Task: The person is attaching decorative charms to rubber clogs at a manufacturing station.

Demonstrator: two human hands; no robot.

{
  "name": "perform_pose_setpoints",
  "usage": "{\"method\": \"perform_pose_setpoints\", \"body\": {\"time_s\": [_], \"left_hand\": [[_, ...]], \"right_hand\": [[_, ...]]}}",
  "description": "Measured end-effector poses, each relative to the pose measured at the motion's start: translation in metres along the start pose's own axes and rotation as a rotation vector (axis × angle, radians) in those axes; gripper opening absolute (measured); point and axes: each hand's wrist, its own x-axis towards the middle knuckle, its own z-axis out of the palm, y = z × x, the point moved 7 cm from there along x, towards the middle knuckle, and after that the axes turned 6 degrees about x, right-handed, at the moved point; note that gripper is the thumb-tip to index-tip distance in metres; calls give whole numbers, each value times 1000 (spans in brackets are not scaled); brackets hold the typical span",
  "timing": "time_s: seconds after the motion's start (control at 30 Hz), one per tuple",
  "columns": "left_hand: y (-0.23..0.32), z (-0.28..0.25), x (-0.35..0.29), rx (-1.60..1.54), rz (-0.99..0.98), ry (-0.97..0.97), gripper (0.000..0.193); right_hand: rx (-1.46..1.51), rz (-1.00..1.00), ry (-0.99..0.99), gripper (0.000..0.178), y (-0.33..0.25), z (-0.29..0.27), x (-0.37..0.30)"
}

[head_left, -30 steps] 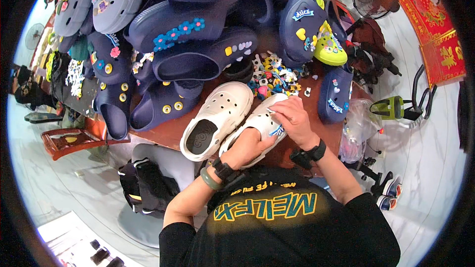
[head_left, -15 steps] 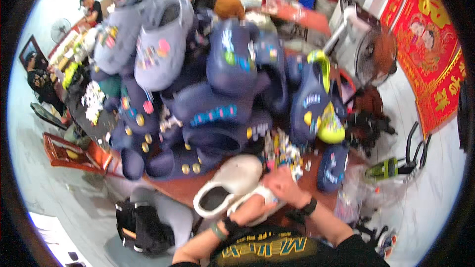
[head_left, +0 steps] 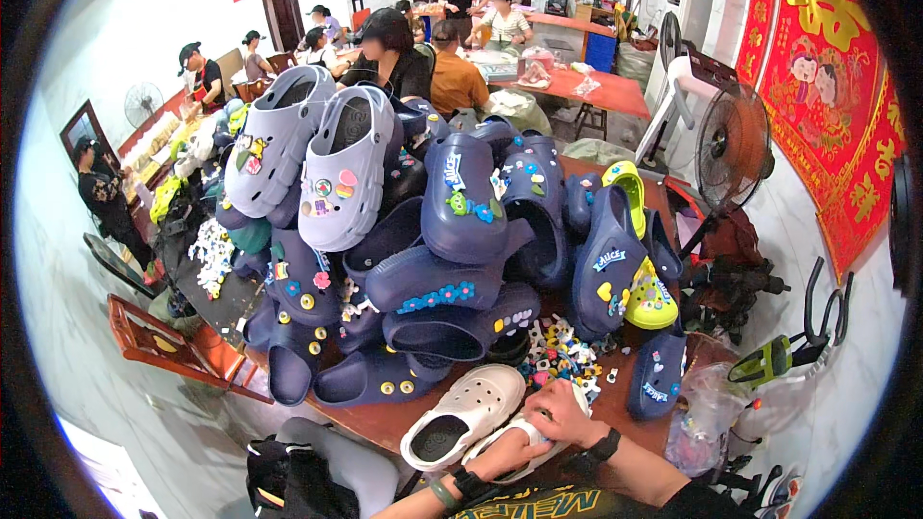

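Head view: left hand (head_left: 502, 456) grasps white clog (head_left: 519, 430); right hand (head_left: 563, 413) curled over its toe, grip unclear.

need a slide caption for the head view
Left hand and right hand on a white clog, near colorful charms and piled navy clogs.

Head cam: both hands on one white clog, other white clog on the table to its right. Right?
Wrong side: the head view shows the other white clog to the left. The left hand and right hand are indeed on one white clog.
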Motion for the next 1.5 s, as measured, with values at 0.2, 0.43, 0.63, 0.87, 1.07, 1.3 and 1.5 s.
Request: {"method": "perform_pose_setpoints", "body": {"time_s": [0.2,0.43,0.63,0.87,1.07,1.3,1.5], "left_hand": [[10,0,-6,-114,311,265,34],[4,17,-16,-130,157,187,35],[41,-11,-26,61,156,190,42],[28,-13,-11,-40,226,237,40],[21,-1,-15,-45,207,253,36],[22,1,-14,-53,262,279,37],[20,-2,-9,-64,245,213,37]], "right_hand": [[43,-82,-207,18,6,3,10],[409,153,-334,15,15,14,-10],[219,332,-181,22,53,7,-15],[509,453,-34,7,58,-3,-5],[335,169,-149,12,28,3,-14],[375,124,-278,15,19,-3,-13],[361,30,-426,13,13,-2,-3]]}}
